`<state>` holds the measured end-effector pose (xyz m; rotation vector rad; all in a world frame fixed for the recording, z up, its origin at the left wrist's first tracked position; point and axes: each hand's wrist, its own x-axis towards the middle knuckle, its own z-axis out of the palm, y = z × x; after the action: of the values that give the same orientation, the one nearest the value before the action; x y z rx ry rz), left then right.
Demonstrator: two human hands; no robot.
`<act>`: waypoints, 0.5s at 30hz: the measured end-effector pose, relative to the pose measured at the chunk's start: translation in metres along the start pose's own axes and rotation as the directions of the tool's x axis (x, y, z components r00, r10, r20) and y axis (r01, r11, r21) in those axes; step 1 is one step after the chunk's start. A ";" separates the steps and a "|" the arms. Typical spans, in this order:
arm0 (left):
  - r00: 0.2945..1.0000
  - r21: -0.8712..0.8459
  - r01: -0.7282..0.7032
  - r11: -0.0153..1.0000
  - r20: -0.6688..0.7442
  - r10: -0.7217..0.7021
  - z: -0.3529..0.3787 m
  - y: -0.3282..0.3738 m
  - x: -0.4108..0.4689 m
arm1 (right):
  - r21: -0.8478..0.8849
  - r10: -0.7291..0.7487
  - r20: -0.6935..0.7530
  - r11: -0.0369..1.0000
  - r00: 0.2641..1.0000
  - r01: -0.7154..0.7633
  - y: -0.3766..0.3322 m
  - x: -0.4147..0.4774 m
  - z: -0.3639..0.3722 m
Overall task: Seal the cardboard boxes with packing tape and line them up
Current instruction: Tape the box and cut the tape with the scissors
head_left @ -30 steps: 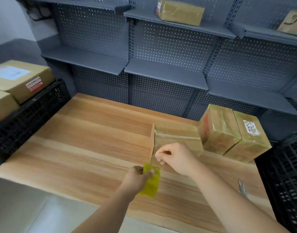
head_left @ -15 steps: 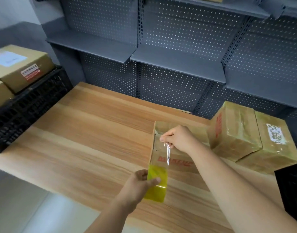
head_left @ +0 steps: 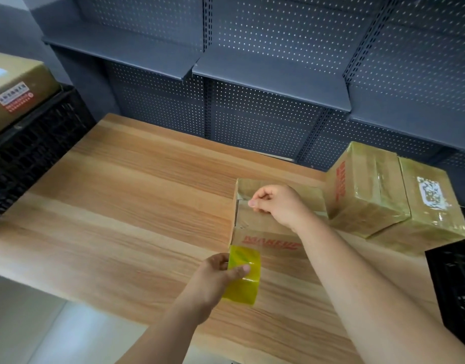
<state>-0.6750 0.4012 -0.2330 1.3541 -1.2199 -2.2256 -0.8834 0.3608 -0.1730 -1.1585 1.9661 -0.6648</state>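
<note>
Yellow tape roll (head_left: 243, 285) between clenched left fingers (head_left: 240, 269), tape end (head_left: 248, 209) between pinching right fingers (head_left: 255, 203)

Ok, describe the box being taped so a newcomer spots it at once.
On the wooden table, three boxes sit toward the right. It is the leftmost box, under the right hand. Its neighbours are wrapped in glossy tape; it is mostly bare.

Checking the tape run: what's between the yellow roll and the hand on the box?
In the head view, a clear strip of tape runs from the tape roll up the cardboard box to the right hand.
</note>
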 end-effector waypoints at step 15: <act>0.999 -0.006 0.030 1.000 -0.024 -0.030 -0.002 -0.004 0.006 | -0.045 0.018 -0.016 0.999 1.000 -0.019 0.002 0.008 0.007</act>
<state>-0.6756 0.3993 -0.2405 1.4023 -1.1915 -2.2244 -0.8807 0.3543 -0.1812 -1.1642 2.0124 -0.6242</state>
